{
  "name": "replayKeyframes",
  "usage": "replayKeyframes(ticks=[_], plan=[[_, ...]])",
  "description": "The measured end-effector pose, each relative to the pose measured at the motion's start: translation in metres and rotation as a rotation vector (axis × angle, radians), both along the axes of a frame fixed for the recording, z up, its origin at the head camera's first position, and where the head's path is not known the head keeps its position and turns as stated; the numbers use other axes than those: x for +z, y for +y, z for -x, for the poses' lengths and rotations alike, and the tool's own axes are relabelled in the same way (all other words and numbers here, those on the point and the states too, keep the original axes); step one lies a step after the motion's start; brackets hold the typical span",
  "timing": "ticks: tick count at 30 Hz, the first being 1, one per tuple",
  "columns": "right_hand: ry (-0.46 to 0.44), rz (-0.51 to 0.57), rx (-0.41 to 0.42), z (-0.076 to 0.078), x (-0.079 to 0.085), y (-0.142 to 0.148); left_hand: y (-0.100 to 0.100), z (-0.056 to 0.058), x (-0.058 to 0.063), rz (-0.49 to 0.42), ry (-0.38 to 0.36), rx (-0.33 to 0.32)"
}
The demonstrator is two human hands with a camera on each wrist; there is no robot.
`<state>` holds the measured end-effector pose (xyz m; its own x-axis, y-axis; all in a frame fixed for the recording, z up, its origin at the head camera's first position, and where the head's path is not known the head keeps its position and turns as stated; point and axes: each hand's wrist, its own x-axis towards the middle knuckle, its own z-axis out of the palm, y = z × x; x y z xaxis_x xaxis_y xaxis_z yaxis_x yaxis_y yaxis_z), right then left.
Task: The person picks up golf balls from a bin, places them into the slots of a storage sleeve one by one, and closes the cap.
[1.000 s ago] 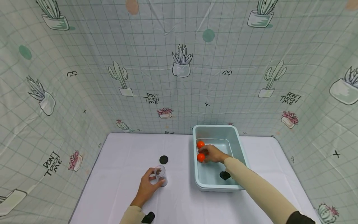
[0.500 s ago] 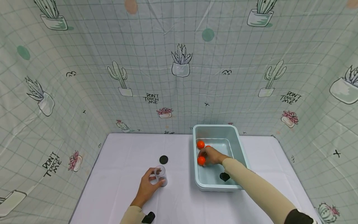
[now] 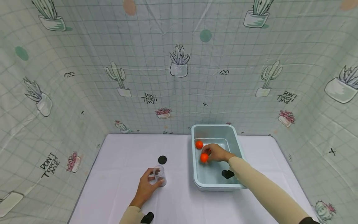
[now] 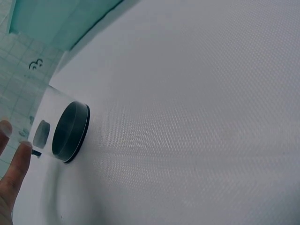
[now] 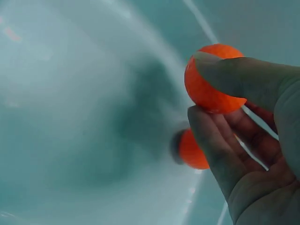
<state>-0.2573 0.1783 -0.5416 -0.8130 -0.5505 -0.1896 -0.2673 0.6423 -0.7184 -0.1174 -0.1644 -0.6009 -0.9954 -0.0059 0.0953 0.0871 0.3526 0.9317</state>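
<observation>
Inside the pale blue-green bin (image 3: 197,182), my right hand (image 3: 216,153) pinches an orange ball (image 3: 204,158) between thumb and fingers. The right wrist view shows this ball (image 5: 206,91) raised off the bin floor, with another orange ball (image 5: 191,151) behind the fingers. One more ball (image 3: 199,144) lies by the bin's left wall. My left hand (image 3: 147,183) holds a clear cylindrical container (image 3: 159,172) upright on the table, fingers and thumb around its side. In the left wrist view its base (image 4: 70,131) looks dark; only part of that hand (image 4: 14,173) shows there.
A round black disc (image 3: 162,160) lies flat on the white table (image 3: 117,161), just beyond the clear container. The bin's walls surround the right hand. A cactus-print cloth (image 3: 156,77) hangs behind the table and at both sides.
My right hand has taken hold of the ball and moved it slightly right and up within the bin. The left hand and clear container stay in place; the head view shifts slightly.
</observation>
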Motion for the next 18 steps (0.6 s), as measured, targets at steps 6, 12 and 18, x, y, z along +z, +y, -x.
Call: replayKeyframes(ticks=[6, 12, 18], plan=[[0.066, 0.059, -0.006, -0.007, 0.015, 0.009, -0.001, 0.001, -0.002, -0.020, 0.005, 0.000], [0.088, 0.085, -0.045, -0.014, 0.029, 0.019, 0.000, -0.001, 0.000, -0.004, 0.014, 0.009], [0.108, 0.126, -0.078, -0.025, 0.045, 0.027, 0.000, -0.001, -0.001, -0.009, 0.027, 0.011]])
